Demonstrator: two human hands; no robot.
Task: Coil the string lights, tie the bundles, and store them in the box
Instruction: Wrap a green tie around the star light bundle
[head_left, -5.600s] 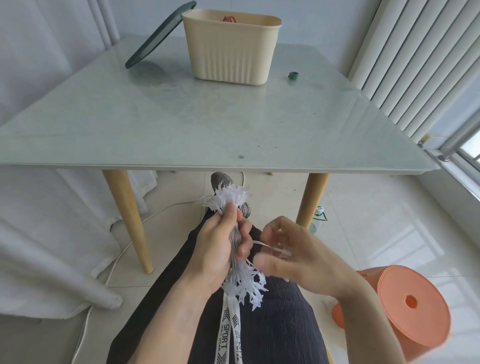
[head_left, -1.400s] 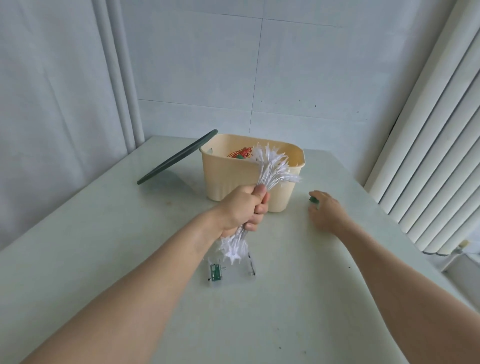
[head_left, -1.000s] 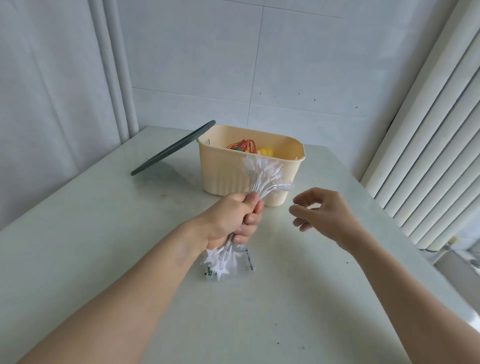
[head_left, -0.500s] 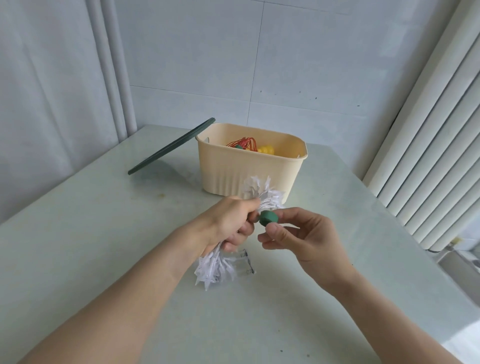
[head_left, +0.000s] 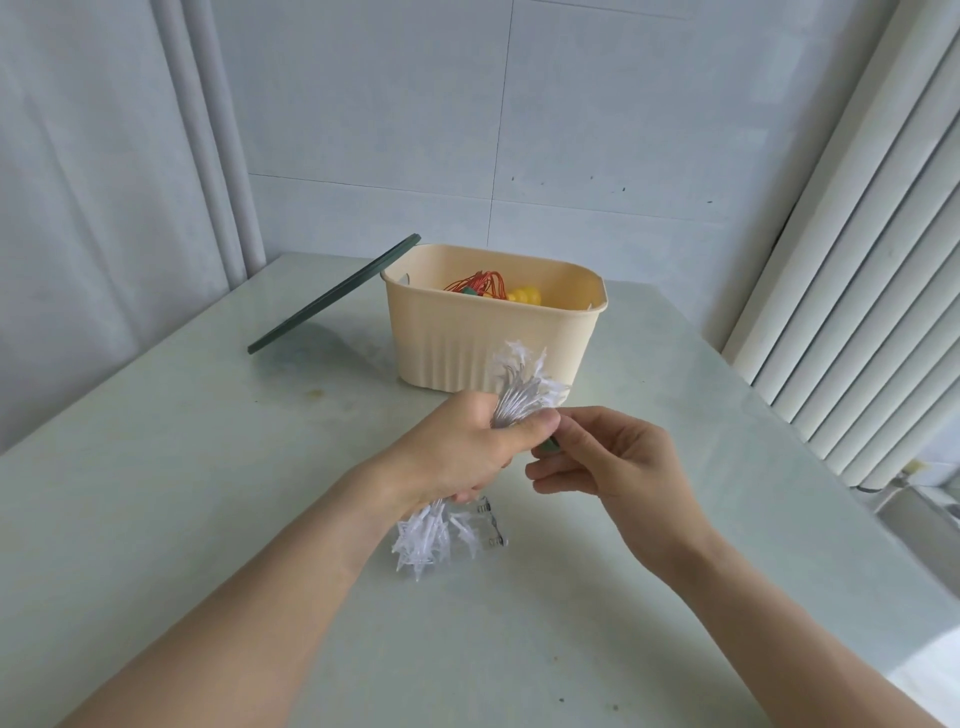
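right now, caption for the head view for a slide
Left hand grips the coiled white string lights while right hand brings a green tie, box behind.

We see white star string lights (head_left: 524, 384), a cream ribbed box (head_left: 493, 348) holding red (head_left: 480, 283) and yellow bundles (head_left: 525, 296), dark green lid (head_left: 332, 296), green tie (head_left: 549, 444), pale green table (head_left: 156, 493).

A pale green glossy counter (head_left: 171, 499) fills the lower view. Behind it stands a white tiled wall (head_left: 597, 130). A white curtain (head_left: 93, 171) hangs at nine o'clock. White vertical blinds (head_left: 862, 291) slant down at three o'clock, beside the counter's edge.
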